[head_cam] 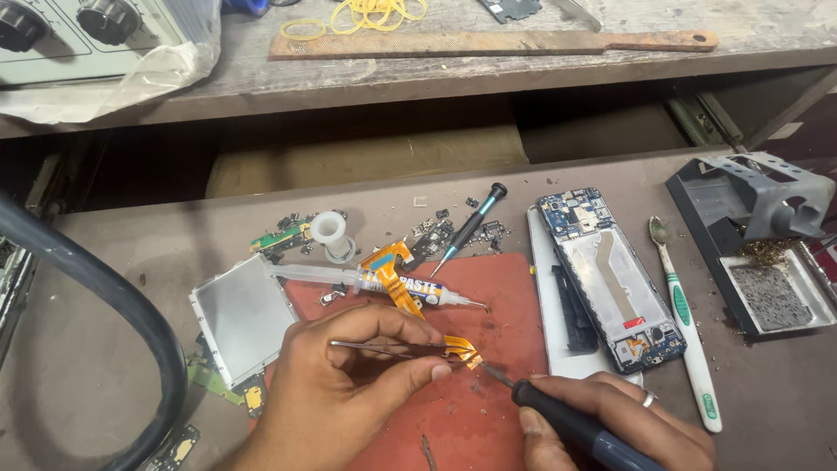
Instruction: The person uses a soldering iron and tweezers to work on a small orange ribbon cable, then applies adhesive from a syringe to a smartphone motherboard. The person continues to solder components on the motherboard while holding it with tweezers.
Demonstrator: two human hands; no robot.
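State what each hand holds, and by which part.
The left hand holds tweezers by their rear half; the tips pinch an orange flex cable. The right hand holds a soldering iron by its dark handle.

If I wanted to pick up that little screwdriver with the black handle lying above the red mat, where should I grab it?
Probably by the black handle of the screwdriver, coming from above and from the far side. It lies flat and slanted, its cap toward the shelf, its thin tip near the red mat beside the syringe. The handle is the thickest part, though small loose parts lie close around it.
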